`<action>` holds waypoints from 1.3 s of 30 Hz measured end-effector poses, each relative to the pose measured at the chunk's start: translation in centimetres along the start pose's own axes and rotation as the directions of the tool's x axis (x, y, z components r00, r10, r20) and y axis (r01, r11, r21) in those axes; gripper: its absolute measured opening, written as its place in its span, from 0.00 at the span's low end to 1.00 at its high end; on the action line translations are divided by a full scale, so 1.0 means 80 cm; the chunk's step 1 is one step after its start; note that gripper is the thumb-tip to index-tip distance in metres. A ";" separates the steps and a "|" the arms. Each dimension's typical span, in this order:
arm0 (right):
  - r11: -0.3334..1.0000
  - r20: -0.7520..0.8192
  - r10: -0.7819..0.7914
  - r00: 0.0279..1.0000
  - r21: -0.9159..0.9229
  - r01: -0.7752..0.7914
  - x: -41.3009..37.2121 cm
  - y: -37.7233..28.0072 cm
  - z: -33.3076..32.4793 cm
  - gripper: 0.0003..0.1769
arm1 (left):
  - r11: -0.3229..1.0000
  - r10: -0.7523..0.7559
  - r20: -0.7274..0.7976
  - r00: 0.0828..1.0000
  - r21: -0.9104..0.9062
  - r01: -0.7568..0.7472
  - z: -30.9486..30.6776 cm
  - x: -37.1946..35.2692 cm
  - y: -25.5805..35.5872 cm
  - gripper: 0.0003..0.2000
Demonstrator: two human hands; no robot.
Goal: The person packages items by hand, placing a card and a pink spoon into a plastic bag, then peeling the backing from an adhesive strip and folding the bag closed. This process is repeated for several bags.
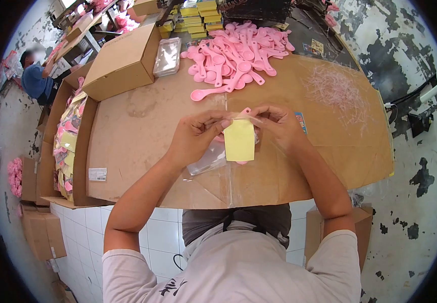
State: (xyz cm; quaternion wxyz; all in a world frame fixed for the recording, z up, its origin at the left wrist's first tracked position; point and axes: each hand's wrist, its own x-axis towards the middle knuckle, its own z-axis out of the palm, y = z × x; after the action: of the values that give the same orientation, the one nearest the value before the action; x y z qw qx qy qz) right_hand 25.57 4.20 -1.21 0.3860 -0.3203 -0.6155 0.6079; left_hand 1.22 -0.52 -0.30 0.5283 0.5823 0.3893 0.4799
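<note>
Both my hands are raised over the cardboard-covered table, pinching the upper edge of a small clear plastic bag. My left hand (197, 135) grips its left corner and my right hand (280, 123) its right corner. A yellow card (239, 142) shows at the front of the bag. Behind the card is a pink measuring spoon (246, 110), visible only at its top and bottom ends. Below my left hand lie clear plastic bags (206, 160). Partly hidden by my right wrist is a small blue printed card (300, 121).
A heap of pink spoons (238, 55) covers the table's far middle, with yellow card stacks (195, 22) behind. Clear plastic strips (337, 93) lie at right. An open carton (79, 151) of packed pieces and a closed box (122, 60) stand left. A person (37, 81) sits far left.
</note>
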 end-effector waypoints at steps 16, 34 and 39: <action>1.000 0.026 -0.015 1.000 0.004 0.015 -0.001 -0.005 -0.002 0.14 | 0.991 -0.130 0.060 0.990 -0.024 0.132 -0.009 0.005 0.004 0.13; 0.601 0.041 -0.258 0.965 -0.776 0.193 -0.020 -0.047 -0.083 0.20 | 0.985 0.131 -0.506 0.852 -0.032 -0.170 -0.164 -0.083 0.015 0.16; 0.527 -0.060 -0.240 0.969 -0.846 0.078 -0.026 -0.033 -0.110 0.21 | 0.867 0.249 -0.678 0.692 -0.164 -0.471 -0.220 -0.102 0.043 0.26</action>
State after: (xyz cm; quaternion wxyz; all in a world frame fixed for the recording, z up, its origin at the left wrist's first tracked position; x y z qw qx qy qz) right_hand 34.41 6.63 0.93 0.2906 -0.4582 -0.8221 0.1725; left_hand -17.96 -4.55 1.57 0.3469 0.3550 0.3361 0.8004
